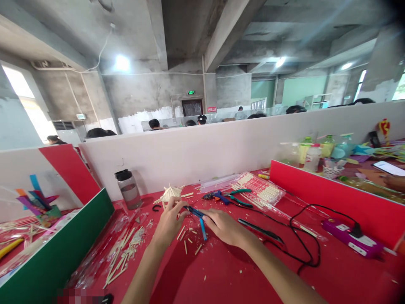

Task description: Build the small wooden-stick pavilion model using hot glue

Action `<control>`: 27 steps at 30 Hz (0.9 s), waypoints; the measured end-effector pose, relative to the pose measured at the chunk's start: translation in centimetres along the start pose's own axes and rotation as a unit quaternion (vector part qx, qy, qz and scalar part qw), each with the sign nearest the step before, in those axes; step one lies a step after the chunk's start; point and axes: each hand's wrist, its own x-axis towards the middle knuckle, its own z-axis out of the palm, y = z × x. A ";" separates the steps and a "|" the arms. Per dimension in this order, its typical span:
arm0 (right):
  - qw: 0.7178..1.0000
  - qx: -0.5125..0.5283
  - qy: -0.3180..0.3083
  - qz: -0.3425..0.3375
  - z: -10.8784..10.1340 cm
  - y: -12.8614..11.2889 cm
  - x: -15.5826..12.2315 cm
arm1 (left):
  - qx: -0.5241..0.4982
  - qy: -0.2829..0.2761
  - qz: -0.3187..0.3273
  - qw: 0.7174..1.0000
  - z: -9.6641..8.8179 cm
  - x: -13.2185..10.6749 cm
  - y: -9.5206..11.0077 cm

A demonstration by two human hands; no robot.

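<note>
My right hand point(225, 228) grips a pair of blue-handled pliers point(195, 212), one handle slanting down below the fingers. At the jaws, the fingers of my left hand point(169, 220) are pinched together; whatever is between them is too small to make out. Just behind the left hand stands a small cone-topped model of pale sticks point(170, 193), partly covered by it. Short cut stick pieces point(186, 246) are scattered on the red tabletop point(228, 276) beneath the pliers.
A blue glue gun point(220, 196), green-handled pliers point(242, 197), bundled sticks point(261, 188) and a black-handled knife point(261, 230) lie beyond and right. A black cable reaches a purple power strip point(351, 238). Loose sticks point(122, 257) and a water bottle point(128, 190) are left; dividers surround the table.
</note>
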 end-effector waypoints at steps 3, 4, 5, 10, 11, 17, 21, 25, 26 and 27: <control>1.000 0.001 0.002 0.001 0.1 -0.1 -0.1 | -0.008 -0.001 0.004 1.000 -0.1 0.0 0.0; 1.000 -0.001 0.003 0.000 0.1 -0.1 -0.1 | -0.008 -0.002 0.004 1.000 -0.2 0.0 0.0; 1.000 -0.002 0.004 -0.001 0.1 -0.2 -0.1 | -0.006 -0.005 0.004 1.000 -0.2 0.0 0.1; 1.000 -0.013 0.004 0.007 0.3 -0.2 -0.1 | -0.011 -0.006 -0.016 1.000 -0.3 0.0 0.2; 1.000 -0.018 0.003 0.009 0.3 -0.2 -0.1 | -0.022 0.003 -0.028 0.999 -0.2 0.0 0.2; 0.998 -0.059 0.020 0.025 0.7 -0.1 0.0 | -0.175 0.089 -0.141 0.970 1.1 0.5 -0.3; 0.996 -0.076 0.026 0.030 1.1 0.0 0.1 | -0.230 0.069 -0.184 0.953 1.7 0.7 -0.2; 0.995 -0.090 0.023 0.038 1.7 -0.2 0.2 | -0.201 0.039 -0.178 0.962 1.8 0.6 0.2; 0.995 -0.092 0.023 0.042 1.8 -0.2 0.2 | -0.186 0.034 -0.175 0.966 1.7 0.6 0.3; 0.994 -0.094 0.023 0.045 1.9 -0.3 0.2 | -0.167 0.029 -0.172 0.970 1.7 0.5 0.5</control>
